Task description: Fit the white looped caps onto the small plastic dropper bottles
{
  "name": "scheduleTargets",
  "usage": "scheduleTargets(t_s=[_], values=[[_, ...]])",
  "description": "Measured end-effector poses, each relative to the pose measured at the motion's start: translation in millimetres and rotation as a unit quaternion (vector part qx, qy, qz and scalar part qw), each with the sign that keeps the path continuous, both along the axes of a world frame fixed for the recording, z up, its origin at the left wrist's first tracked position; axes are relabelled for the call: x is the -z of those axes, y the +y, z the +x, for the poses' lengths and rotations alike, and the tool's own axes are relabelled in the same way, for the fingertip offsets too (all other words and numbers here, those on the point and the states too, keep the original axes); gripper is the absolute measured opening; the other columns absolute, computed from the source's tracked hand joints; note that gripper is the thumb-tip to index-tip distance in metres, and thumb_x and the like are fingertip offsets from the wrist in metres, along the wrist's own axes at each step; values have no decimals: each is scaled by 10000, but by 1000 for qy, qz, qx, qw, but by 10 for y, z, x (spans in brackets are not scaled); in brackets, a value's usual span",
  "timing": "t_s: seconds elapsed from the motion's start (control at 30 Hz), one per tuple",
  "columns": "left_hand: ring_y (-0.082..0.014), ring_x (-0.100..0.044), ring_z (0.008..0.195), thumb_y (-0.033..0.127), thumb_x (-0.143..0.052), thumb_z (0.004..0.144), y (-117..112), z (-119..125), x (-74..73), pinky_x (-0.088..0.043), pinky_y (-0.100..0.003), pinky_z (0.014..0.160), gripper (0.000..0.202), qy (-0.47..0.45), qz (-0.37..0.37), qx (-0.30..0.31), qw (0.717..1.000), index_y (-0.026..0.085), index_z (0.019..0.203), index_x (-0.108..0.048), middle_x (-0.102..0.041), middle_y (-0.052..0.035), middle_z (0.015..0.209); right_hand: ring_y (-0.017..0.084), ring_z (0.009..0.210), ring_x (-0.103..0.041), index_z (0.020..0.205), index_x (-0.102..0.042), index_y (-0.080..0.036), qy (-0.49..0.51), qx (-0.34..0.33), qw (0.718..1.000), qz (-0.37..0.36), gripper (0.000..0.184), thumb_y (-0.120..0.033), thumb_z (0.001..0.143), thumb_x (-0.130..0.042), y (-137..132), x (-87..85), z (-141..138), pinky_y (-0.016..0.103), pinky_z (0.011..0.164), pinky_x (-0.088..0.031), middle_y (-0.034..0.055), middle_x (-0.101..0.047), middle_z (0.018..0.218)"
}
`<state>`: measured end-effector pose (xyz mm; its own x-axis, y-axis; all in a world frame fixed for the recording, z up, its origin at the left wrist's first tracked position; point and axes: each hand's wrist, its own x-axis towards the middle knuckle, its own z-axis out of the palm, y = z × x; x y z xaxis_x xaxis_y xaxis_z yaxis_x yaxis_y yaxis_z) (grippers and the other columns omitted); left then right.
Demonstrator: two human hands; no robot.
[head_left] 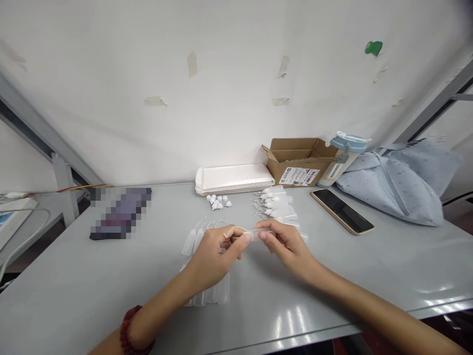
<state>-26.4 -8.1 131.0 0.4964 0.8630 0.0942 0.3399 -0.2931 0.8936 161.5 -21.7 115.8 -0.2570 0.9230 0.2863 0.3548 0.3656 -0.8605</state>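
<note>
In front of me my left hand (218, 251) and my right hand (286, 244) meet over the table. Between their fingertips is a small translucent plastic tube (255, 233). My left thumb and fingers pinch one end, where a thin pale cord-like tail curves off. The other end is in my right thumb and fingers. Several flat translucent pieces with thin tails (189, 241) lie under and beyond my left hand, partly covered by it. Past my right hand is a heap of similar tubes with white tips (279, 203). Small white caps (218, 199) sit grouped farther back.
Along the wall stand a white packet (234, 178), an open cardboard box (301, 165) and a blue-lidded bottle (342, 158). At right lie a phone (343, 211) and a light blue cloth bag (395, 185). A blurred dark item (123, 214) is on the left of the grey table (92, 291).
</note>
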Motion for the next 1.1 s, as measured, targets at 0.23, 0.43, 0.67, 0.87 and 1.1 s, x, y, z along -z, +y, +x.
scheduleTargets(t_s=[0.23,0.43,0.67,0.87,1.1], values=[[-112,-509,521,418,-410,909,34,-4,16,-426,-239,563,399,-71,-151,23,986,172,603,-480,-524,17,556,180,670,-551,1049,-532,-200,-144,-11,957,253,220,-368,940,-440,66,119,47,286,575,-443,73,-600,806],[-103,-487,518,422,-443,902,-15,-4,-9,-389,-239,549,352,-86,-182,52,978,176,652,-467,-468,45,547,168,580,-457,1009,-492,-179,-186,-25,944,272,240,-351,973,-329,54,138,58,274,504,-364,54,-538,721],[-108,-418,585,354,-477,884,-10,-25,-41,-312,-227,523,278,24,18,25,999,171,679,-518,-445,35,607,115,490,-354,756,-490,-188,-12,-99,993,-61,360,-505,907,-413,19,38,50,247,467,-269,-37,-394,556],[-131,-512,635,382,-421,908,119,-75,4,-359,-226,536,320,85,58,22,994,182,700,-560,-567,13,668,77,402,-249,614,-412,-194,91,-115,958,-246,451,-584,821,-499,129,29,80,234,418,-194,-86,-281,447],[-239,-559,990,318,-426,855,778,-425,151,-468,-337,786,317,213,198,-138,947,189,1042,-648,-637,-79,1058,105,499,-305,683,-511,-170,73,33,992,-100,417,-548,859,-485,333,-242,427,258,501,-242,-51,-329,528]])
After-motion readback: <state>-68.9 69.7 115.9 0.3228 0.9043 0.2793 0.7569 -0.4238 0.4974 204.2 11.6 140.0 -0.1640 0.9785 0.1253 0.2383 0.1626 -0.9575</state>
